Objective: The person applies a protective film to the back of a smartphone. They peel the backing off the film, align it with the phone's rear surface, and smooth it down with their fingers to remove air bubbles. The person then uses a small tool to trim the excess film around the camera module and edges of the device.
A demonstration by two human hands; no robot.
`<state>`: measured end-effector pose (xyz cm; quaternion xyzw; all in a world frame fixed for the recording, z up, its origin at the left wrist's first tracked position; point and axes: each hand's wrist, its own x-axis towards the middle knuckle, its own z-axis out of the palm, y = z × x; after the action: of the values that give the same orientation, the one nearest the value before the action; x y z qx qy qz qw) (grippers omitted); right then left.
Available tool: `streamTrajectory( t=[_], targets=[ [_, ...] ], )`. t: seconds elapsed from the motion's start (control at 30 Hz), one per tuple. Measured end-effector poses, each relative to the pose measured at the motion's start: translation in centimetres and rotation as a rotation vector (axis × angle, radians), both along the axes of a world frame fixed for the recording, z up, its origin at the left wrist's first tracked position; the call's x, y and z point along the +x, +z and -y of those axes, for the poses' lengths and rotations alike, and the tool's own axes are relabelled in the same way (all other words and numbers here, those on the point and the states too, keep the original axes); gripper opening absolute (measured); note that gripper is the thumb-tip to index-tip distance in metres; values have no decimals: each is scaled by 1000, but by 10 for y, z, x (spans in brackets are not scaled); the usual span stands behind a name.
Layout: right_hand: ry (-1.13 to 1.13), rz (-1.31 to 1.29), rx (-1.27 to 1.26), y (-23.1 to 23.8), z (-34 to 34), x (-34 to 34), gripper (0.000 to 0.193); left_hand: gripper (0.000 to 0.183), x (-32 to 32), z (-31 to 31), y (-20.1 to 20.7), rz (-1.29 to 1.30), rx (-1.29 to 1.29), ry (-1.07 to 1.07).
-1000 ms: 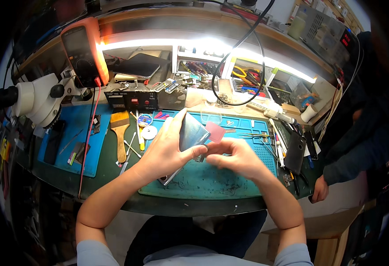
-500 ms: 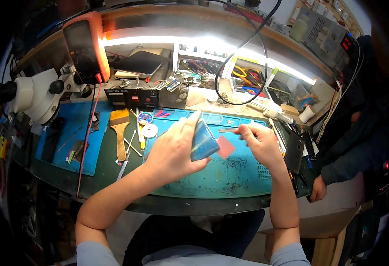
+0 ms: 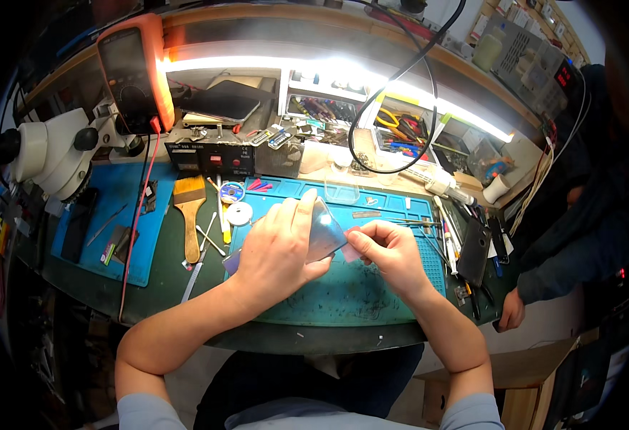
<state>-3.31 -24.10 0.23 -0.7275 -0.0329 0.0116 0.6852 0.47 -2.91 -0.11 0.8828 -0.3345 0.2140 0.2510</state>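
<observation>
My left hand is closed around a phone-sized, glossy bluish panel, held tilted above the blue work mat. Its surface reflects the lamp, and my palm and fingers cover much of it. At the panel's right corner, my right hand pinches a small translucent pink film between thumb and forefinger. How the film joins the panel is hidden. A purplish flat piece shows beside my left wrist; I cannot tell whether it belongs to the panel.
Left of the mat lie a wooden brush, cotton swabs and a solder spool. A microscope and an orange multimeter stand farther left. Tweezers and a dark phone lie right. Another person's hand rests at the bench's right edge.
My right hand has moved left and down to the panel's corner, closing on the pink film that hung apart from it. My left hand has shifted slightly, tilting the panel differently.
</observation>
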Motion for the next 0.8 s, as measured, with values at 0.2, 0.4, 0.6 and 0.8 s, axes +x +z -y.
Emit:
streamTrajectory(
  t=[0.2,0.4,0.6,0.8],
  targets=[
    [-40,33,-78,-4,-3,-2,18,87,1,1,-2,54,-6,2],
    [-37,55,-107,-6,-3,-2,15,86,-1,2,-1,75,66,-11],
    [-4,9,-142,-6,0,1,14,89,-1,2,-4,32,82,-42],
    [74,27,-267,-9,7,6,16,86,-4,3,-5,64,170,-79]
  ],
)
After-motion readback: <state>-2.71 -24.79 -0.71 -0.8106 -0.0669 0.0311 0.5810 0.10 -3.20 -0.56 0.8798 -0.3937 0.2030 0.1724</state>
